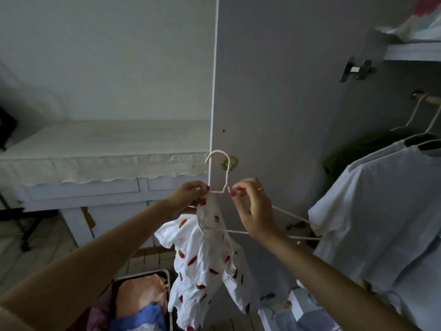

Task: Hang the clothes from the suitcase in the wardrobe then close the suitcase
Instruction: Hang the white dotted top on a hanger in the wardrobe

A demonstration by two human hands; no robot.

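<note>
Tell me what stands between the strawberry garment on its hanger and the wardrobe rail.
Nothing visible blocks it. The garment and hanger face the open wardrobe door; the rail lies to the right, already carrying white shirts.

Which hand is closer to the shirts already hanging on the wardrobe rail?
The right hand. It pinches the hanger near its neck, beside the hanging shirts. The left hand holds the strawberry-print garment, farther left.

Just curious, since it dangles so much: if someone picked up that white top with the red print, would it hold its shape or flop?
Probably flop: the top hangs in loose folds below the hanger, bunched where the left hand pinches it. It looks light, since the thin hanger shows no sag. It may slip off easily, as only one side sits on the hanger.
</note>
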